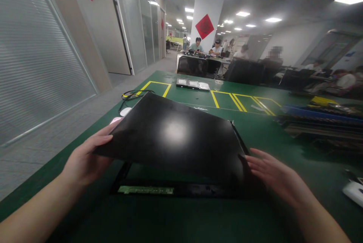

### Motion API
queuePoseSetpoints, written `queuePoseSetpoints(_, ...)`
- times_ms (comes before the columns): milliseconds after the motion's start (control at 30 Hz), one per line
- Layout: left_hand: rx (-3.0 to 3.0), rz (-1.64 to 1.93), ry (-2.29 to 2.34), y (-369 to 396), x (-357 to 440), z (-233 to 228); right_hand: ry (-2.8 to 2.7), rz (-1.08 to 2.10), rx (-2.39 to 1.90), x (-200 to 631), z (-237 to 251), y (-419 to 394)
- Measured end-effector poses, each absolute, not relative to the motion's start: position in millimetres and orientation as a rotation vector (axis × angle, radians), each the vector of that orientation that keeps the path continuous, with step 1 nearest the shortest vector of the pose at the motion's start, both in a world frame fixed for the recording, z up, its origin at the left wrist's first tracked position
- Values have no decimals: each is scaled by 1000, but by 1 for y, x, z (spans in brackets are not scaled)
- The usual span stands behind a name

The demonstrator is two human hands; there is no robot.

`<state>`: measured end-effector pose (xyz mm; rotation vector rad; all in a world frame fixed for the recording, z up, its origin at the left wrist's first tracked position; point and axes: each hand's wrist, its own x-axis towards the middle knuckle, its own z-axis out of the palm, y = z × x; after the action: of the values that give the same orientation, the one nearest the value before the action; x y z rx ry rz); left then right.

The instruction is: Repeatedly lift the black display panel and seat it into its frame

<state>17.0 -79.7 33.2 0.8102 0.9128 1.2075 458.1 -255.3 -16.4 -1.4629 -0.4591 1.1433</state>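
The black panel (pixel 172 129) is tilted above the black frame (pixel 204 189), over the left-middle of the green table (pixel 170 220). The left hand (pixel 87 156) pinches its left edge, thumb on top; the right hand (pixel 275 175) has extended fingers at the right edge, and I cannot tell whether they bear weight. With only 1 clear pinch, the panel could twist or slip on the right, its near edge knocking the green strip (pixel 146 190) on the frame. Uneven lifting could flex it, and the cable (pixel 133 93) at far left might snag its corner.
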Motion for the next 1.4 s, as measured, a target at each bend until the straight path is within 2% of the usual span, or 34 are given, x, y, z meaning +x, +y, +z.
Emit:
queuePoseSetpoints(433,961,1058,885,-80,21,21,-473,1111,-1499,470,-23,-256)
queuePoseSetpoints(867,929,1046,862,-81,21,11,-517,900,-1611,460,-19,-255)
queuePoseSetpoints(1100,967,1074,893,-81,19,19,-523,1001,-1514,458,-23,-253)
queuePoseSetpoints(1400,980,1075,868,-79,21,15,-546,929,-1520,459,-22,-254)
